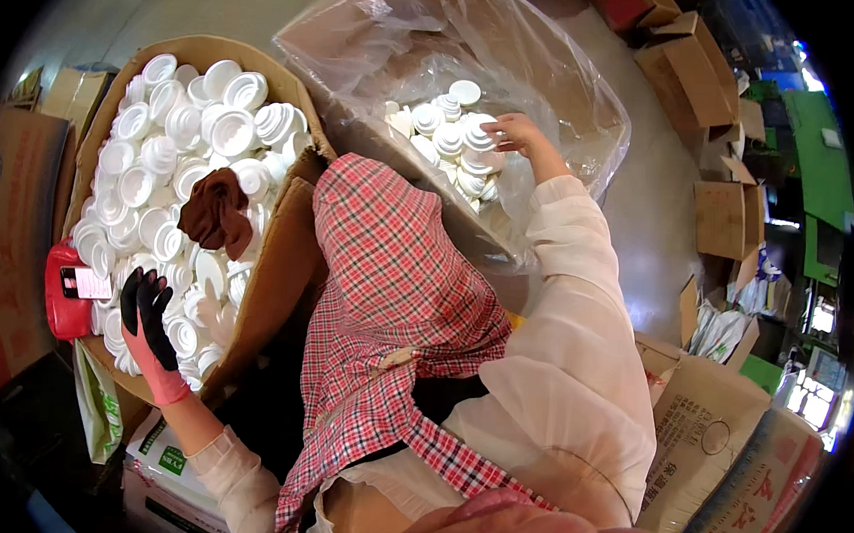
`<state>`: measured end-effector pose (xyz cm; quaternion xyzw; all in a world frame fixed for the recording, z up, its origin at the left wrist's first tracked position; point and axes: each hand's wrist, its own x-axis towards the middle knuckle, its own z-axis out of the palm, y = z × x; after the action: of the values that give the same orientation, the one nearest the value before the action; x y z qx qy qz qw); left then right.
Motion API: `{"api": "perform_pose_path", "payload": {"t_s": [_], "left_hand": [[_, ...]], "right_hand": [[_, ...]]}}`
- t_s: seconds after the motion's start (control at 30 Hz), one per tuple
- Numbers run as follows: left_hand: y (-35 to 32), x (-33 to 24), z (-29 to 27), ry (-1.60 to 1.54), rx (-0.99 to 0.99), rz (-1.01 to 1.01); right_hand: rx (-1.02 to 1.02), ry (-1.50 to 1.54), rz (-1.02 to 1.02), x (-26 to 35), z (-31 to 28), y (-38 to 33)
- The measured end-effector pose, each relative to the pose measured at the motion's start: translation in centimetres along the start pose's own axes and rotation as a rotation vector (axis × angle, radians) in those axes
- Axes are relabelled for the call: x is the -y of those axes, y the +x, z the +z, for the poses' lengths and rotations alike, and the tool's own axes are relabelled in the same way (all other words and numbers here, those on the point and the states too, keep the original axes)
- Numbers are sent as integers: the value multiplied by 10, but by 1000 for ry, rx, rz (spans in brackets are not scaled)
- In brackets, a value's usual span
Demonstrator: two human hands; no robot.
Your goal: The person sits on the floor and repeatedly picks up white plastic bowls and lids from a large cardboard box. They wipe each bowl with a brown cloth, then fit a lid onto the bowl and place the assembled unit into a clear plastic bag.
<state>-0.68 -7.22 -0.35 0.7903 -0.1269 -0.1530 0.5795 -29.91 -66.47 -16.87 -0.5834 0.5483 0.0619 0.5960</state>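
My left hand (151, 329), in a pink glove with black-coated fingers, reaches over a carton full of white plastic lids (135, 185). Its fingers are stretched out along the near-left lids, and nothing shows in its grasp. My bare right hand (515, 134) is over a second carton at the far middle, lined with clear plastic film (559, 82). A smaller pile of white stepped lids (449, 139) lies inside. The right fingers are loosely curved and apart beside the pile's top lid, with no lid visibly held; whether the fingertips touch it is unclear.
On the left lids rests a crumpled brown cloth (217, 213). A red pouch (67, 294) with a phone (85, 283) sits at that carton's left edge. My checked apron (389, 265) spreads between the cartons. Opened cardboard boxes (725, 218) stand along the right.
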Motion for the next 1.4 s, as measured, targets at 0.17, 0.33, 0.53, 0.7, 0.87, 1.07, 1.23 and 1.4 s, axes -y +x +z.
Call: {"api": "perform_pose_path", "payload": {"t_s": [0.17, 0.33, 0.53, 0.7, 0.87, 1.07, 1.23, 1.4], "left_hand": [[4, 21, -13, -108, -10, -124], [-2, 30, -18, -68, -35, -146], [-16, 50, -50, -182, -203, -168], [-26, 72, -86, -431, -375, -69], [-28, 54, -80, -485, -397, 23], [-41, 56, -99, -463, -416, 92], [-59, 54, -83, 118, -241, 137], [-65, 67, -36, 675, -78, 246]], "right_hand": [[88, -422, -319, -50, 31, 26], [-201, -718, -633, -60, 76, 23], [-389, -758, -803, -47, 75, 32], [-170, -499, -883, 57, 94, -50], [158, -593, -1321, 165, 205, -239], [699, -1135, -1708, 142, 417, -242], [626, -1472, -1761, 111, 461, -202], [683, -1068, -1806, 131, 473, -212]]}}
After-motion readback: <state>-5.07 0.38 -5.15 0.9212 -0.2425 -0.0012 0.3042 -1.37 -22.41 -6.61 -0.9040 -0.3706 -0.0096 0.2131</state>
